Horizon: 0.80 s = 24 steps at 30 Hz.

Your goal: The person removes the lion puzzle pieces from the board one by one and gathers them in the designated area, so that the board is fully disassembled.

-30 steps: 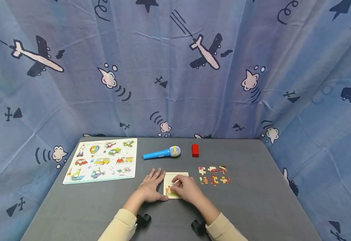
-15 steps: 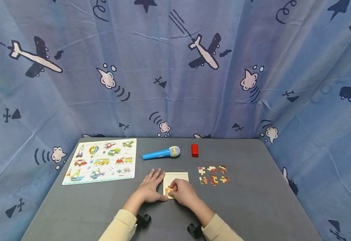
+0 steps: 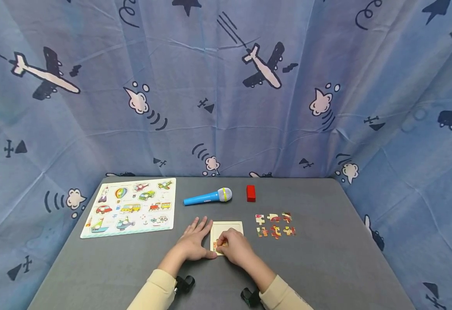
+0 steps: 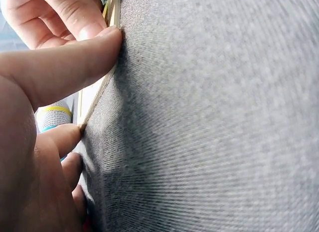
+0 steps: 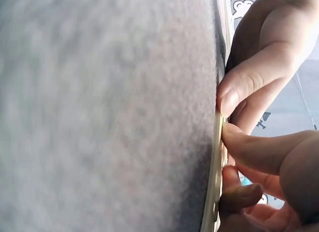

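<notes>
A small cream puzzle tray (image 3: 231,224) lies in front of me, a patch of orange picture (image 3: 215,245) showing in its near left corner. My left hand (image 3: 192,246) is spread flat along the tray's left side. In the left wrist view its thumb (image 4: 102,45) touches one corner and the index finger the other. Over the tray, my right hand (image 3: 237,249) pinches an orange puzzle piece (image 3: 225,243) low in the near left part, with curled fingers covering most of it. The right wrist view shows the right thumb (image 5: 254,147) right at the tray's rim.
Several loose puzzle pieces (image 3: 275,231) lie in two rows right of the tray. Behind are a blue toy microphone (image 3: 206,197) and a red block (image 3: 250,193). A vehicle picture board (image 3: 132,208) lies left on the grey table (image 3: 326,258); a patterned curtain (image 3: 226,107) hangs behind.
My right hand has shifted slightly left and closer to the near left corner of the tray, its fingers curling in more around the piece. The left hand stays where it was.
</notes>
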Each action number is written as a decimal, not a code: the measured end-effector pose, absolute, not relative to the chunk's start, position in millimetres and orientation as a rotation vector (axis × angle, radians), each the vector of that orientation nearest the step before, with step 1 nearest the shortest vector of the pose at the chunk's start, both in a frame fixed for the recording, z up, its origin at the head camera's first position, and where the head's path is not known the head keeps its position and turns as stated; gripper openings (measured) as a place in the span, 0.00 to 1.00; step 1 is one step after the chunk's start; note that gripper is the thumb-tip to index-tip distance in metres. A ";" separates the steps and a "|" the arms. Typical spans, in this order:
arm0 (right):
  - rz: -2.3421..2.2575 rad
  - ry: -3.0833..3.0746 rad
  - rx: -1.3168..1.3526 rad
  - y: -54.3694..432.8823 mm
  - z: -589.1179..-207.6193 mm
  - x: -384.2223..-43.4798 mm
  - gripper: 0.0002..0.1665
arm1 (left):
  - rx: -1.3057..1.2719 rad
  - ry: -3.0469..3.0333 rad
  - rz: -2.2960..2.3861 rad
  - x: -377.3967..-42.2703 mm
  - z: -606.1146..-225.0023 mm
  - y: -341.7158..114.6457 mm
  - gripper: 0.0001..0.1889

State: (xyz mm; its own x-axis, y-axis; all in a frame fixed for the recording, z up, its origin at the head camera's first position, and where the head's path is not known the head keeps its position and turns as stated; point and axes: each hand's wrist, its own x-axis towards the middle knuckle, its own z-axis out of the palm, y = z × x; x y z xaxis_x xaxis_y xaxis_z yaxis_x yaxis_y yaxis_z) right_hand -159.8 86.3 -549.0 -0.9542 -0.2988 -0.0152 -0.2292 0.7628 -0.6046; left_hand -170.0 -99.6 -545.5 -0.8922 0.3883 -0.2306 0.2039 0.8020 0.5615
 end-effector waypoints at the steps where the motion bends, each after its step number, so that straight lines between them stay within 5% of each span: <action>1: -0.946 2.848 -0.433 85.7 -549.3 -159.8 0.10 | 0.452 2.654 0.774 -170.0 -545.4 -99.6 0.55; 12: -0.957 2.835 -0.447 81.8 -546.8 -162.5 0.20 | 0.446 2.651 0.782 -170.4 -546.0 -100.1 0.55; 24: -1.392 2.574 -0.398 85.4 -551.1 -171.9 0.09 | 0.443 2.651 0.781 -171.7 -547.5 -100.6 0.55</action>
